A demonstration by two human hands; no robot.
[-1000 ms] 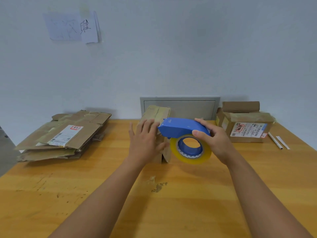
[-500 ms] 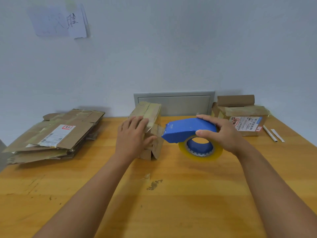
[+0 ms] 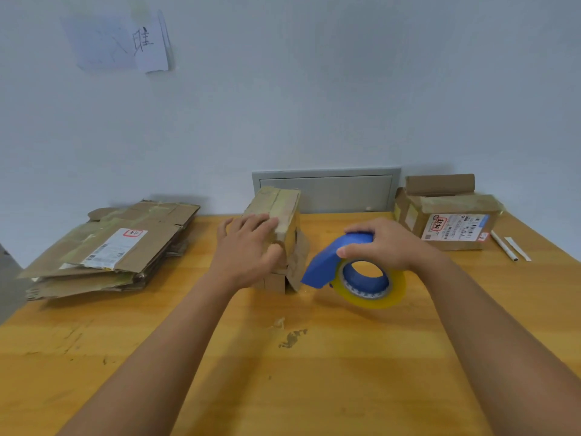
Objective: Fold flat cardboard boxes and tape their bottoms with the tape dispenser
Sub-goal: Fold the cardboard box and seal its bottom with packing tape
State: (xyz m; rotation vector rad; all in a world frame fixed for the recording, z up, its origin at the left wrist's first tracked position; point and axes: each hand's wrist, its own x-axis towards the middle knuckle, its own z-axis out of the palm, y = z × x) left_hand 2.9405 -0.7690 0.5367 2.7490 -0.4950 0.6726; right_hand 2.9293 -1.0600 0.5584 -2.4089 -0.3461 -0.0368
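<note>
A small folded cardboard box (image 3: 284, 212) stands bottom-up at the middle of the wooden table (image 3: 283, 372), its taped bottom facing up and flaps splayed below. My left hand (image 3: 248, 250) rests on its near side, fingers laid over the top and thumb against the front. My right hand (image 3: 386, 243) grips the blue tape dispenser (image 3: 327, 265) with its yellowish tape roll (image 3: 374, 294), held just right of the box above the table. The dispenser's nose points at the box's lower right flap.
A stack of flat cardboard boxes (image 3: 110, 247) lies at the left. A taped box with a shipping label (image 3: 449, 215) sits at the back right, with a white pen (image 3: 504, 250) beside it. A grey wall panel (image 3: 327, 190) is behind the table.
The dispenser has come down off the box top and to the right, tilting nose-down. My left hand stays on the box.
</note>
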